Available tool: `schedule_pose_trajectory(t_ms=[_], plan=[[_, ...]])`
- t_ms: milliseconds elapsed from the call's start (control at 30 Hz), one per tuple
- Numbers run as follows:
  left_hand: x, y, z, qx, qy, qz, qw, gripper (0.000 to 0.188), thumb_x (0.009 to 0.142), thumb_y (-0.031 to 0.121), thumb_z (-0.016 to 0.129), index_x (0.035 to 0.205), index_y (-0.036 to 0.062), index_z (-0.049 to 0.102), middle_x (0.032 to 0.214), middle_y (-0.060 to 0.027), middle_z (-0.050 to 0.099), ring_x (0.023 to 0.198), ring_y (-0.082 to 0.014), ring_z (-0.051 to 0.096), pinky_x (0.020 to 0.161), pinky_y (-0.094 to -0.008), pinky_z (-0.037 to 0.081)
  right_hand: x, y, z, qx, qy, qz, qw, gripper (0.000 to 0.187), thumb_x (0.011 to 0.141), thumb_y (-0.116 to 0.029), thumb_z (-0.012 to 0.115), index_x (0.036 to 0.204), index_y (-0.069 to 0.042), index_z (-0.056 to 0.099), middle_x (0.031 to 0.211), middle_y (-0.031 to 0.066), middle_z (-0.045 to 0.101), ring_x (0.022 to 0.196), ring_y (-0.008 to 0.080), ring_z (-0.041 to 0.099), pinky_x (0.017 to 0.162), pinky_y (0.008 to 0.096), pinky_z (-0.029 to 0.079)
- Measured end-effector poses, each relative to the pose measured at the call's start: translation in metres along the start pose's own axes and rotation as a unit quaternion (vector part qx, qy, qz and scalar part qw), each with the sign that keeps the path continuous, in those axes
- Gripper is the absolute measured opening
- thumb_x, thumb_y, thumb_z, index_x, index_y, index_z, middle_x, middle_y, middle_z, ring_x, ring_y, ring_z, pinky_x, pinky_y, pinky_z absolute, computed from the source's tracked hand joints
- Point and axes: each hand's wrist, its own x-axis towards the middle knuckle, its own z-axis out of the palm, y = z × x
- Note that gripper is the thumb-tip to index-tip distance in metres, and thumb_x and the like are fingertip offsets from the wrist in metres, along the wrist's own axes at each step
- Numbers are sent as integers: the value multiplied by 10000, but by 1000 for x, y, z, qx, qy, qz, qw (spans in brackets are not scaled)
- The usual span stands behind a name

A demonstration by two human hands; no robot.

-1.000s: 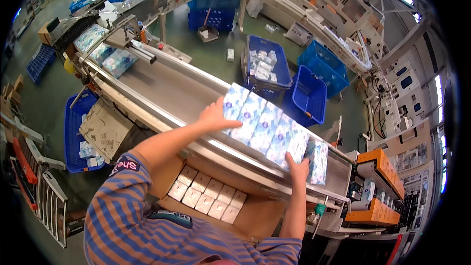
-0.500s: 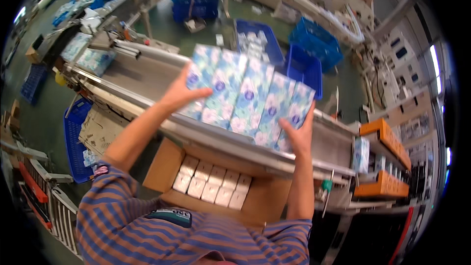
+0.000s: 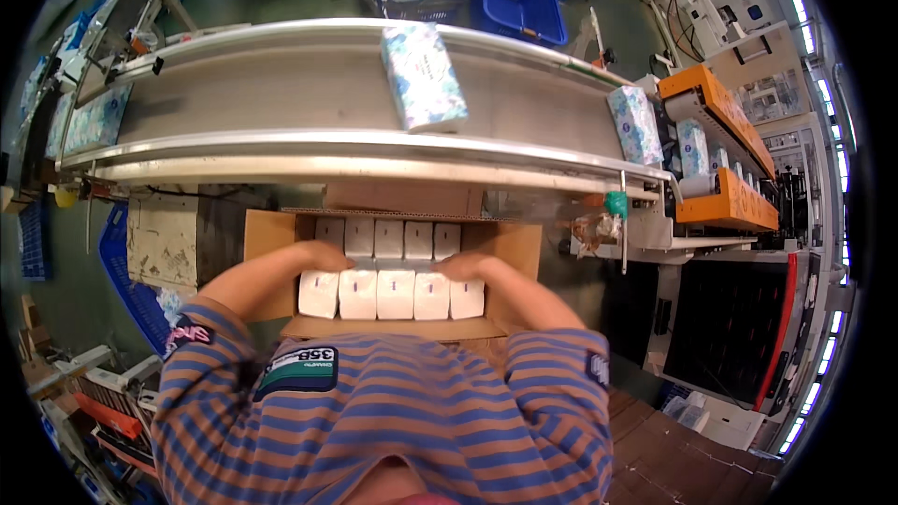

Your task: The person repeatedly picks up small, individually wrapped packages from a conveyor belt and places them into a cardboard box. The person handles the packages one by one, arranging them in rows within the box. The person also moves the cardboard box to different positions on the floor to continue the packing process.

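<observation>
From my remote seat I look down on both hands inside the open cardboard box [image 3: 271,241]. The left hand [image 3: 321,256] touches the far edge of the near row of five white packs [image 3: 395,295] toward its left end; the right hand [image 3: 461,268] does so toward its right end. I can't tell whether they grip (the fingers dip out of sight between the rows). The far row of white packs [image 3: 388,240] stands just beyond, inside the box. Beyond the box runs the conveyor [image 3: 281,93], a flowered pack [image 3: 423,79] lying near its middle and another pack [image 3: 635,125] at its right end, beside the orange-sided machine [image 3: 726,198].
</observation>
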Motion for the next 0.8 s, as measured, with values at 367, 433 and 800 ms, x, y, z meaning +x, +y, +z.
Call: schedule_pose_trajectory(t_ms=[367, 433, 800], plan=[[-55, 111, -196, 2, 602, -101, 792, 994, 674, 417, 683, 1427, 51, 148, 1450, -241, 181, 1295, -413, 268, 899, -664, 314, -83, -71, -47, 4, 411, -320, 854, 472, 833, -384, 586, 1151, -36, 577, 1109, 188, 595, 1014, 351, 561, 852, 387, 461], [-54, 51, -213, -162, 618, -45, 768, 933, 674, 294, 663, 1430, 65, 166, 1409, -234, 263, 1274, -348, 325, 951, -562, 343, -117, -66, -47, 68, 411, -333, 846, 482, 789, -290, 674, 1168, -18, 556, 1155, 167, 585, 1082, 306, 555, 900, 367, 445], [-30, 35, -213, -415, 391, 325, 755, 747, 752, 77, 514, 1429, 69, 198, 1285, -165, 443, 1102, -219, 490, 901, -308, 421, -125, 160, -231, 309, 581, 38, 752, 655, 764, -452, 678, 1104, 95, 561, 1046, 171, 617, 927, 228, 589, 813, 325, 450]])
